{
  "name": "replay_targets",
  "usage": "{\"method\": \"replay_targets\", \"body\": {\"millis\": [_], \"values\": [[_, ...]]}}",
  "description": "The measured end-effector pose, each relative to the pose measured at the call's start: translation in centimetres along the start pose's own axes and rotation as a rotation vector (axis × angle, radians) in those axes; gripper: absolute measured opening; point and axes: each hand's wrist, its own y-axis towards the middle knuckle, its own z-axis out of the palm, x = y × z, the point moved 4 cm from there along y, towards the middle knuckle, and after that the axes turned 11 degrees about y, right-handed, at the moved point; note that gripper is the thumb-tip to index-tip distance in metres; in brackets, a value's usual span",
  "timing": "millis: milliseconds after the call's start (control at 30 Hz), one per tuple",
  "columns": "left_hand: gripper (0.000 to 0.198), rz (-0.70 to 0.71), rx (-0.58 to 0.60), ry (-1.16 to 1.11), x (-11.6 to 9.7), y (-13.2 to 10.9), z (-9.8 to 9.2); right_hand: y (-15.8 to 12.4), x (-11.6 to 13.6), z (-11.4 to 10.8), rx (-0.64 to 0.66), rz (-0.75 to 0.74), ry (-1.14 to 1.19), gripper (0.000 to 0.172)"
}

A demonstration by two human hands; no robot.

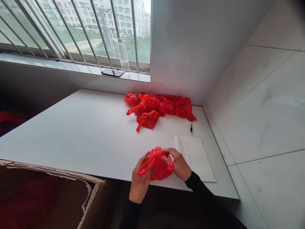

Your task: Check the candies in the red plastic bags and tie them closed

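A crumpled red plastic bag (160,170) is between my two hands, over the front edge of the white table (71,133). My left hand (140,181) grips the bag's left side, where a handle loop hangs over the fingers. On the right, my right hand (179,163) holds the upper edge, its thumb pressed into the plastic and partly hidden by it. What the bag contains, if anything, I cannot see. Farther back lies a pile of similar red plastic bags (164,105), bunched up against the wall.
An open notebook (197,159) with writing lies to the right, a black pen (191,128) behind it. A torn-edged cardboard box (95,184) stands at front left. The sill holds a clear bottle (123,57) and a phone (111,73). A tiled wall (262,117) bounds the right side.
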Motion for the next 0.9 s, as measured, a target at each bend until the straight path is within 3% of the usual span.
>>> {"method": "replay_targets", "body": {"millis": [233,300,433,467,600,633,767,900], "values": [[0.05,-0.108,0.063,0.035,0.3,0.3,-1.2,-0.7,-1.0,-4.6,-0.034,0.192,0.008,0.031],[0.049,-0.117,0.149,0.069,-0.2,0.6,-0.9,-1.1,-0.7,-5.5,0.004,0.267,0.035,0.031],[0.041,-0.058,0.28,0.25,-1.5,1.1,0.1,-1.7,0.9,-5.4,0.142,0.331,0.327,0.04],[0.037,-0.051,0.269,0.272,-1.6,1.3,0.4,-1.7,1.4,-5.4,0.115,0.314,0.369,0.041],[0.031,-0.074,0.177,0.233,-2.0,1.5,1.1,-2.2,2.4,-5.1,-0.24,0.207,0.215,0.033],[0.031,-0.076,0.17,0.218,-2.2,1.4,1.3,-2.4,2.5,-4.4,-0.245,0.184,0.167,0.035],[0.027,-0.074,0.145,0.169,-2.6,1.3,1.5,-2.5,2.2,-2.1,-0.048,0.144,0.088,0.047],[0.031,-0.142,-0.1,0.151,-0.9,1.6,-0.6,-2.8,1.4,-4.5,-0.149,0.191,0.088,0.033]]}}
